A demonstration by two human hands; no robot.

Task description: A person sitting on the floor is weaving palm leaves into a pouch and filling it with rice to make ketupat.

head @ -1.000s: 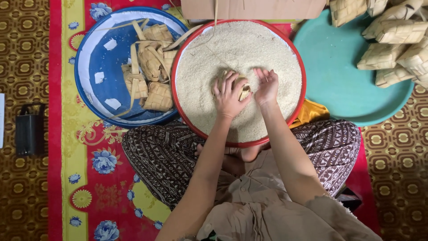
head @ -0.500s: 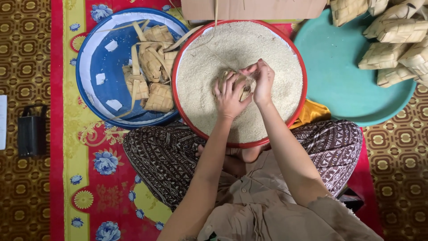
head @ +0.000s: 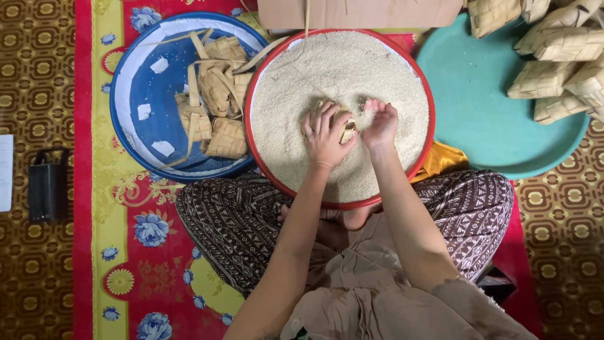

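A round red-rimmed tray full of white rice grains sits in front of my crossed legs. My left hand cups a small woven palm-leaf pouch over the rice, near the tray's middle. My right hand is closed around a pinch of rice and touches the pouch's open top. Long leaf strips from the pouch trail up toward the tray's far rim.
A blue and white tray at the left holds several empty woven pouches. A teal tray at the right holds several filled pouches. A cardboard box lies beyond the rice. A black object rests on the patterned floor at far left.
My right hand has come in from the rice to the pouch's opening, fingers closed. My left hand keeps holding the pouch in nearly the same place.
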